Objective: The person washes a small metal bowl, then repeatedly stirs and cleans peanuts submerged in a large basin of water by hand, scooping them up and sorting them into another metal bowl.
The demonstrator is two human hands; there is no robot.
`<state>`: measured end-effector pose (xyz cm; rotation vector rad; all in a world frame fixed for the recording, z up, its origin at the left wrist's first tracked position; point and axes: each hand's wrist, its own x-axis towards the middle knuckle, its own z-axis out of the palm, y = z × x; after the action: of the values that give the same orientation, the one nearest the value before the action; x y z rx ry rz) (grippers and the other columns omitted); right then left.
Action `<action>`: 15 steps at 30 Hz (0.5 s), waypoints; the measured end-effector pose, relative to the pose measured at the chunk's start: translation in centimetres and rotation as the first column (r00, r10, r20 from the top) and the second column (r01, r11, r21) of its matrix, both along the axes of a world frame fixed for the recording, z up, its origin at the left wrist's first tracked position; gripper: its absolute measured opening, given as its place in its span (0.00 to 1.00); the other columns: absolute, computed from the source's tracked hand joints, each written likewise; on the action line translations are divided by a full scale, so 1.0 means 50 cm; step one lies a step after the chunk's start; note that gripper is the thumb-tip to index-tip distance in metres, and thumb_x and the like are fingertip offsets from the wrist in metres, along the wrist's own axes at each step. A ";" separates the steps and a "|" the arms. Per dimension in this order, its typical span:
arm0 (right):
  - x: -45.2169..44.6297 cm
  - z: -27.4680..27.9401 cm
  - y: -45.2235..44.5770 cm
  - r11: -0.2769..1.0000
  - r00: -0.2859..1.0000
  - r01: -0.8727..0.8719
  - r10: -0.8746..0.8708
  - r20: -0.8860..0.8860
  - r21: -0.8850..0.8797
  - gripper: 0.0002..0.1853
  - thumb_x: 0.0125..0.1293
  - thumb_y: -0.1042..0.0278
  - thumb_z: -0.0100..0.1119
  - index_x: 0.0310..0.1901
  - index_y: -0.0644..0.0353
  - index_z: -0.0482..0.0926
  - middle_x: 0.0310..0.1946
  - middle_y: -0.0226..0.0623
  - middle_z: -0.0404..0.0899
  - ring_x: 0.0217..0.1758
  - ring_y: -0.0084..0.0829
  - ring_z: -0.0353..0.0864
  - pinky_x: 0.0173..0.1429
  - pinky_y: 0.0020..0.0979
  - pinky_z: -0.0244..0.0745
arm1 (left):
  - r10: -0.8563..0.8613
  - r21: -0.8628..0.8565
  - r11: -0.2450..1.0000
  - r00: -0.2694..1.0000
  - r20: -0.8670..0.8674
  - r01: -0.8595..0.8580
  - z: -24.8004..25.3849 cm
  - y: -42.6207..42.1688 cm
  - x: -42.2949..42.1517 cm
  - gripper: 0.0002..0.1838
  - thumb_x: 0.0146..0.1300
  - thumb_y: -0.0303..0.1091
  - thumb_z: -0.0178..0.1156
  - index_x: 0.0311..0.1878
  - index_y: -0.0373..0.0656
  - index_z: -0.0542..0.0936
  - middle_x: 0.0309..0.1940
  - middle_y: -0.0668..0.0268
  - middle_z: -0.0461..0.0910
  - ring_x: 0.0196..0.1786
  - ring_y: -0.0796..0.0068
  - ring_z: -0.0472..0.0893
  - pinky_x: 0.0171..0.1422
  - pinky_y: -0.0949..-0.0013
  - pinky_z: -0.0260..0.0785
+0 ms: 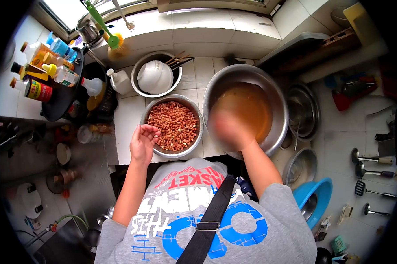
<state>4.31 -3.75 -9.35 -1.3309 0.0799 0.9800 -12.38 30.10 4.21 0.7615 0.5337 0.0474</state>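
Note:
A steel bowl (201, 132) full of reddish-brown peanuts (172, 125) stands on the tiled counter before me. At its left rim is my left hand (144, 143), palm turned up, fingers loosely curled and apart from the thumb, with nothing visible in it. To the right stands a larger steel basin (280, 103) with cloudy brown water (249, 108) in it. My right hand (229, 130) is over the near left part of this basin, heavily smeared by motion. Its fingers, and anything in them, cannot be made out.
Behind the peanuts, a steel basin (137, 86) holds white bowls (155, 77) and chopsticks (179, 60). Bottles (39, 90) crowd a black rack at the left. Right of the large basin are stacked steel pans (310, 110) and a blue basin (325, 196). Ladles (370, 172) hang at far right.

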 end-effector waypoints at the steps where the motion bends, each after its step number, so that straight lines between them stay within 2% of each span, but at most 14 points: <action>1: -0.012 0.012 -0.027 0.956 0.676 -0.146 0.286 0.679 -0.256 0.09 0.78 0.62 0.48 0.50 0.53 0.77 0.41 0.27 0.78 0.40 0.22 0.76 0.44 0.26 0.74 | -0.008 -0.005 1.000 1.000 -0.002 0.008 -0.001 0.001 0.004 0.21 0.79 0.51 0.43 0.43 0.44 0.77 0.41 0.63 0.82 0.46 0.68 0.81 0.51 0.66 0.71; 2: -0.013 0.018 -0.038 0.989 0.924 -0.107 0.061 0.377 0.104 0.09 0.78 0.62 0.47 0.47 0.52 0.77 0.39 0.26 0.78 0.38 0.21 0.75 0.41 0.24 0.73 | -0.018 -0.004 1.000 1.000 0.002 0.018 -0.002 0.002 0.008 0.21 0.79 0.51 0.43 0.43 0.44 0.77 0.41 0.63 0.82 0.46 0.68 0.81 0.51 0.66 0.71; 3: -0.013 0.029 -0.048 0.908 0.997 0.080 -0.065 -0.050 0.411 0.10 0.78 0.61 0.46 0.45 0.52 0.78 0.36 0.26 0.77 0.36 0.21 0.75 0.38 0.23 0.72 | -0.027 -0.004 1.000 1.000 0.005 0.027 -0.003 0.002 0.012 0.21 0.79 0.51 0.43 0.43 0.44 0.77 0.41 0.63 0.82 0.46 0.68 0.81 0.51 0.66 0.71; 4: -0.013 0.039 -0.054 0.732 0.875 0.362 -0.054 -0.480 0.577 0.11 0.78 0.61 0.44 0.43 0.52 0.78 0.34 0.26 0.77 0.33 0.20 0.74 0.36 0.21 0.71 | -0.037 -0.002 0.999 0.999 0.009 0.037 -0.004 0.003 0.015 0.21 0.79 0.51 0.43 0.43 0.44 0.77 0.41 0.63 0.82 0.46 0.68 0.81 0.51 0.66 0.71; 5: -0.013 0.047 -0.057 0.581 0.863 0.353 0.101 -0.495 0.734 0.12 0.79 0.61 0.44 0.46 0.53 0.78 0.34 0.25 0.78 0.32 0.18 0.74 0.33 0.18 0.69 | -0.048 -0.004 0.999 0.999 0.021 0.048 -0.010 0.004 0.019 0.21 0.79 0.51 0.43 0.43 0.44 0.77 0.41 0.63 0.82 0.46 0.68 0.81 0.50 0.66 0.71; 8: -0.023 0.073 -0.078 0.563 0.882 0.429 -0.095 -0.461 0.706 0.14 0.79 0.64 0.46 0.56 0.56 0.78 0.42 0.28 0.80 0.37 0.22 0.78 0.39 0.22 0.76 | -0.066 -0.019 0.998 0.998 0.001 0.066 -0.005 -0.003 0.030 0.21 0.79 0.51 0.43 0.43 0.44 0.77 0.41 0.63 0.82 0.45 0.68 0.81 0.49 0.66 0.71; 9: -0.035 0.072 -0.065 0.782 0.884 0.451 -0.457 -0.097 0.431 0.16 0.77 0.66 0.49 0.61 0.58 0.76 0.50 0.33 0.81 0.48 0.27 0.81 0.51 0.27 0.80 | -0.076 -0.021 0.997 0.997 0.000 0.076 -0.005 -0.004 0.033 0.21 0.79 0.51 0.43 0.43 0.44 0.77 0.40 0.62 0.82 0.45 0.68 0.81 0.49 0.66 0.71; 10: -0.042 0.104 -0.049 0.890 0.871 0.359 -0.428 0.240 0.281 0.16 0.77 0.67 0.50 0.61 0.58 0.76 0.52 0.33 0.81 0.51 0.28 0.81 0.54 0.29 0.79 | -0.085 -0.022 0.996 0.996 -0.001 0.085 -0.005 -0.005 0.035 0.21 0.79 0.51 0.43 0.43 0.43 0.77 0.40 0.62 0.82 0.45 0.68 0.81 0.49 0.66 0.71; 11: -0.047 0.140 -0.041 0.948 0.784 0.306 -0.303 0.541 0.088 0.16 0.76 0.68 0.52 0.61 0.59 0.76 0.54 0.34 0.81 0.55 0.29 0.80 0.57 0.31 0.79 | -0.093 -0.022 0.995 0.996 -0.002 0.093 -0.006 -0.005 0.037 0.21 0.79 0.51 0.43 0.43 0.43 0.77 0.40 0.62 0.82 0.45 0.68 0.80 0.49 0.66 0.71; 12: -0.052 0.174 -0.030 0.946 0.636 0.299 -0.101 0.765 -0.123 0.16 0.75 0.68 0.53 0.62 0.59 0.76 0.56 0.35 0.80 0.58 0.31 0.80 0.60 0.33 0.79 | -0.100 -0.027 0.995 0.995 0.003 0.100 -0.005 -0.006 0.039 0.21 0.79 0.50 0.43 0.43 0.44 0.77 0.40 0.62 0.82 0.45 0.68 0.81 0.49 0.66 0.71; 15: -0.045 0.206 -0.008 0.954 0.663 0.284 -0.271 0.698 0.100 0.16 0.73 0.69 0.57 0.60 0.59 0.78 0.56 0.35 0.81 0.57 0.31 0.81 0.60 0.34 0.79 | -0.113 -0.039 0.993 0.993 0.017 0.114 -0.004 -0.006 0.043 0.20 0.79 0.49 0.43 0.43 0.44 0.77 0.40 0.62 0.82 0.45 0.69 0.81 0.49 0.67 0.71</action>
<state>2.07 -4.15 0.93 -1.5788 -0.2942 0.1536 -10.22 29.81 4.02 0.7507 0.4754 -0.0628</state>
